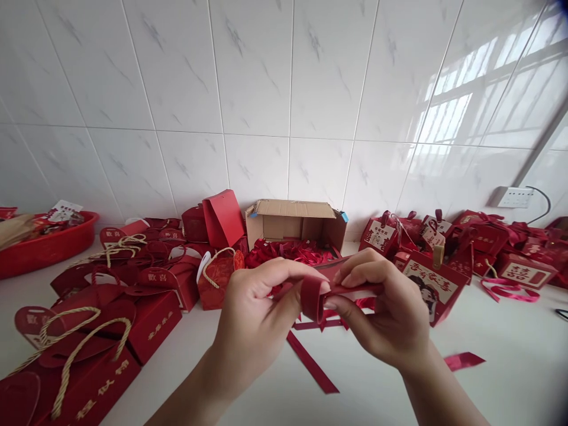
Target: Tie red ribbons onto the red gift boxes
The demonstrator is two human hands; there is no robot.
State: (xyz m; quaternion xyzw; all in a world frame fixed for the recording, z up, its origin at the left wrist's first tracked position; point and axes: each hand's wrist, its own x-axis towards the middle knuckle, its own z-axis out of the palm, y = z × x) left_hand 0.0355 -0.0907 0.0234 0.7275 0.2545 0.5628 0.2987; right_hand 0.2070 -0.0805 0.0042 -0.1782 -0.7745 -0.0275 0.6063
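Note:
In front of me both hands meet over the counter, fingers closed. My left hand (261, 302) pinches a dark red strap (312, 299) that curls into a loop beside the thumb. Close against it, my right hand (384, 302) grips a flat red stretch of the same strap between thumb and fingers; where it joins the loop is partly covered by fingertips. Below them a red ribbon (313, 364) lies slanting on the counter. Behind the hands, a cardboard box (295, 208) stands on its side with a tangle of red ribbons (288, 252) in it.
Red gift boxes (155, 325) with rope handles crowd the left. More finished-looking boxes (428, 284) with printed fronts stand at right, near a pink ribbon (510, 291). A red basin (48, 245) sits far left. The tiled wall (252, 89) carries a socket (512, 197).

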